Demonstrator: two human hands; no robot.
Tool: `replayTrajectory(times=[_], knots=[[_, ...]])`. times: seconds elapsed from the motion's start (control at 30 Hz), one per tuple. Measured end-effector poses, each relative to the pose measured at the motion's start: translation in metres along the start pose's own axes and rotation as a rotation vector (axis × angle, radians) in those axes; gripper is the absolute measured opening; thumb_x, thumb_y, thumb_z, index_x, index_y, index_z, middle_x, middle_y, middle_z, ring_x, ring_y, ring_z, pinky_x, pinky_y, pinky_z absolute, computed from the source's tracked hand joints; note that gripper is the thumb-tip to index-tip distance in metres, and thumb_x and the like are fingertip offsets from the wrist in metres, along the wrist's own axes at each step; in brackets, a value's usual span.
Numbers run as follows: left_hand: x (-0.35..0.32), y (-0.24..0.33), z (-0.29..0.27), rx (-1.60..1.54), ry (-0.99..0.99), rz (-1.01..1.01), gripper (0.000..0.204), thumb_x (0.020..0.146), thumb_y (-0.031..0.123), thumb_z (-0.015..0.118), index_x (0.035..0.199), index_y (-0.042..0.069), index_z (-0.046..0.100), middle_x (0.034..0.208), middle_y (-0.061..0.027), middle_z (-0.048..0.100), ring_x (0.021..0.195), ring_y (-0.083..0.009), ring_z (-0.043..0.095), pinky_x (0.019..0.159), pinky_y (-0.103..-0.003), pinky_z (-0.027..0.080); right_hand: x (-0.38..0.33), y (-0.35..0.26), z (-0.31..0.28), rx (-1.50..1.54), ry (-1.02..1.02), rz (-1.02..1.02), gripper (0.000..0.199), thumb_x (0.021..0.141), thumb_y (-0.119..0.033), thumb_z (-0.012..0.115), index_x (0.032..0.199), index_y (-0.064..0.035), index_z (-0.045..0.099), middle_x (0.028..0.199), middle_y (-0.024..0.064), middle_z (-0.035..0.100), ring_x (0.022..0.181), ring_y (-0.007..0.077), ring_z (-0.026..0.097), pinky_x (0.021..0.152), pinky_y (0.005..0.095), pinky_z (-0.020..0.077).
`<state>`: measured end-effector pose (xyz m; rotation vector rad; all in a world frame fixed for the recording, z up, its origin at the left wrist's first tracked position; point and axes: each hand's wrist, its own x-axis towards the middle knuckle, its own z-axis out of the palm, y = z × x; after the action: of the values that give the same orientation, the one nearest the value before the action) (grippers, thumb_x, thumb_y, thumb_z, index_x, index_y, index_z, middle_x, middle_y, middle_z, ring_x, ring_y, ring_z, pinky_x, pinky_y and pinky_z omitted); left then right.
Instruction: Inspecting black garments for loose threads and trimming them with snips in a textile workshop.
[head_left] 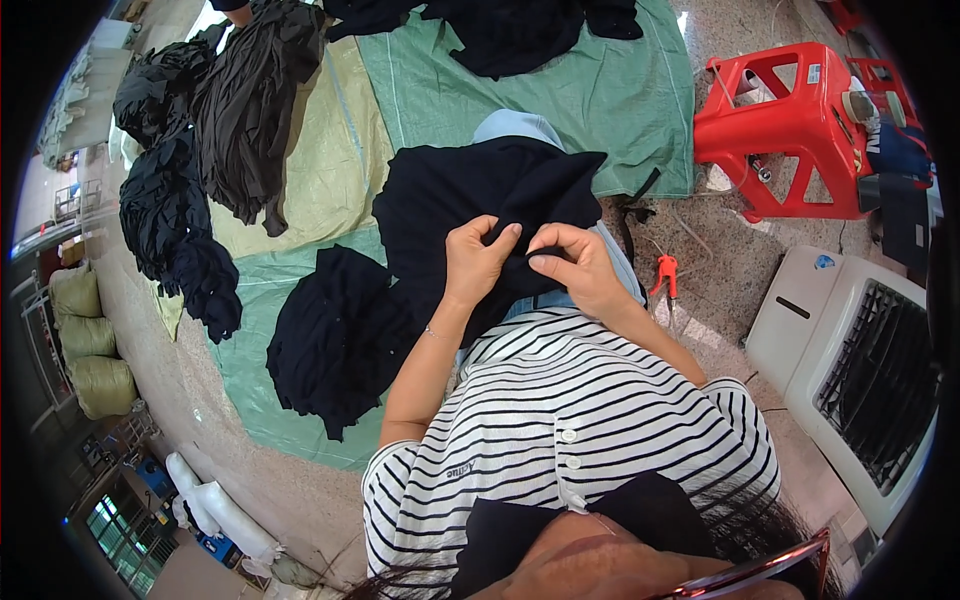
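Observation:
A dark navy piece of fabric lies spread across my lap, over light blue jeans. My left hand pinches a fold of it between thumb and fingers. Close beside it, my right hand grips the same cloth, thumb against forefinger. Both hands meet near the middle of the fabric, and a small raised fold shows between them. Whether anything small sits in the pinch cannot be made out. Left of my lap, a crumpled heap of dark navy cloth rests on a green sheet.
Dark garment piles lie at the far left on a yellowish sheet, with more navy cloth at the far edge. At right are a red plastic stool on its side, a red-handled air gun and a white air cooler.

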<state>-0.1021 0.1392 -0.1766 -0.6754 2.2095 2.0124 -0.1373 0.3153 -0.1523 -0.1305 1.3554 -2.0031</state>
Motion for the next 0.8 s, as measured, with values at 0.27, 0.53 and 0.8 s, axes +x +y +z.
replayTrajectory(times=[0.27,0.53,0.8], knots=[[-0.003,0.001,-0.008,-0.361,-0.173,-0.116,0.018,0.088,0.008,0.074,0.074,0.0,0.066,0.07,0.0096,0.054,0.064,0.0013,0.041,0.054,-0.019,0.031,0.007,0.0,-0.001,-0.636,0.04,-0.218,0.012,0.083,0.0,0.068,0.093,0.0022,0.062,0.085,0.0065,0.058,0.078,0.0158,0.057,0.072,0.0275,0.0447],[-0.001,0.001,-0.015,-0.194,-0.223,-0.104,0.016,0.089,0.009,0.073,0.077,-0.001,0.068,0.07,0.009,0.055,0.064,0.0012,0.041,0.054,-0.019,0.032,0.005,0.01,0.005,-0.88,0.197,-0.546,0.026,0.069,0.01,0.075,0.092,0.0018,0.066,0.081,0.0126,0.063,0.074,0.0286,0.064,0.062,0.0341,0.0509],[-0.005,-0.008,-0.017,-0.282,-0.243,-0.161,0.012,0.09,0.007,0.071,0.08,-0.001,0.068,0.076,0.0071,0.061,0.066,0.0005,0.048,0.058,-0.017,0.039,0.007,0.011,0.005,-0.916,0.174,-0.577,0.027,0.068,0.011,0.074,0.092,0.0015,0.068,0.08,0.0118,0.063,0.072,0.0273,0.065,0.06,0.0332,0.0511]])
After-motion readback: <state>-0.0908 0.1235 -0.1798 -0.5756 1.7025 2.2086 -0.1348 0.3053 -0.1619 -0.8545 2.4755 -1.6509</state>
